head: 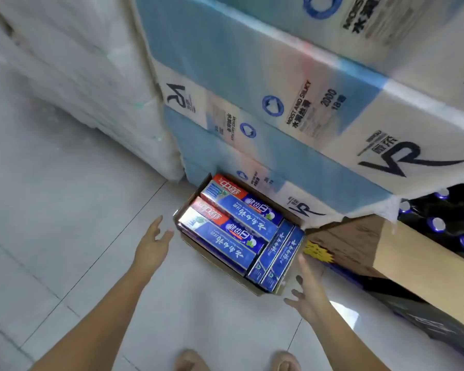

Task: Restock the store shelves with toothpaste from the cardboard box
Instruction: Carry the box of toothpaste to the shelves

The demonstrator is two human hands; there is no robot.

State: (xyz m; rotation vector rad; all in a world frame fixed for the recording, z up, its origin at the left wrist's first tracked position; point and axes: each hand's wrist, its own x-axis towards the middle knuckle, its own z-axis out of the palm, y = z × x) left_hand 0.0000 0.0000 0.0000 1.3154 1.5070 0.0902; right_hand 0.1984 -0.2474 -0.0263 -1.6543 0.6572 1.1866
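Head view showed me an open brown cardboard box [220, 261] sitting on the pale grey tiled floor [65, 210], pushed up against a tall stack of blue-and-white plastic-wrapped tissue packs [279, 103]. Inside it I saw long blue toothpaste cartons with red ends [236, 226], packed flat and close together. Four of them lay side by side with their long axes running from the upper left to the lower right of the picture, red ends toward the far left corner of the box. Two more all-blue toothpaste cartons [276, 255] filled the right end of the box, laid crosswise to the others, their long axes running toward me.

My left hand [152, 247] hung just beside the left wall of the box, its fingers spread and released, holding nothing. My right hand [310, 293] hovered near the box's near right corner, its fingers likewise spread and empty. I could not tell whether either hand touched the cardboard.

To the right stood a larger brown cardboard carton [402, 253], and behind it dark bottles with blue caps [453, 223].
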